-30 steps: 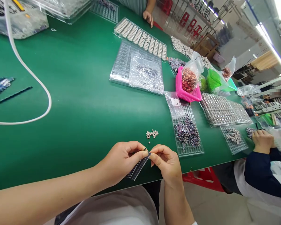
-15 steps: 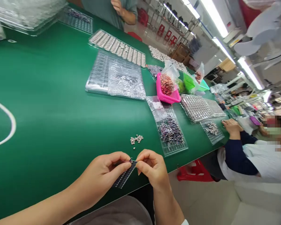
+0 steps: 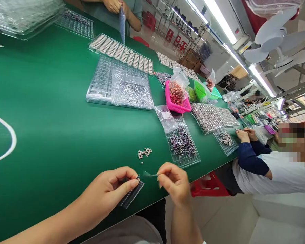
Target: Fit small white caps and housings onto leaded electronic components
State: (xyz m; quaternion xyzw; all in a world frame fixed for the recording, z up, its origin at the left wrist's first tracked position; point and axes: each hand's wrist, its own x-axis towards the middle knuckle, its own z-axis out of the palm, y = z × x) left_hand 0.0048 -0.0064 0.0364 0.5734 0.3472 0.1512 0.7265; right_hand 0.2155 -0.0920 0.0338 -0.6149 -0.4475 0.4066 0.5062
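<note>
My left hand (image 3: 117, 186) is closed, thumb and forefinger pinching a small dark part (image 3: 138, 177) whose kind is too small to make out. Below those fingers is a dark gridded strip (image 3: 132, 196), partly hidden by the hand; whether it is held or lies on the table I cannot tell. To the right, my right hand (image 3: 174, 183) is slightly blurred and pinches a thin, pale, see-through strip (image 3: 150, 174) that points toward the left hand. Just beyond both hands lies a small cluster of round whitish pieces (image 3: 144, 153), with one piece apart.
A clear tray of dark wired parts (image 3: 183, 144) stands right of the cluster. Behind it are a pink basket (image 3: 178, 105) and stacked trays (image 3: 210, 118). A bagged tray stack (image 3: 99, 84) sits farther back. One co-worker (image 3: 254, 152) sits right; another (image 3: 117, 6) is across the green table (image 3: 53, 135).
My right hand has moved right, away from my left, drawing the pale strip clear. The co-worker across now holds up a bluish sheet. The view has shifted slightly.
</note>
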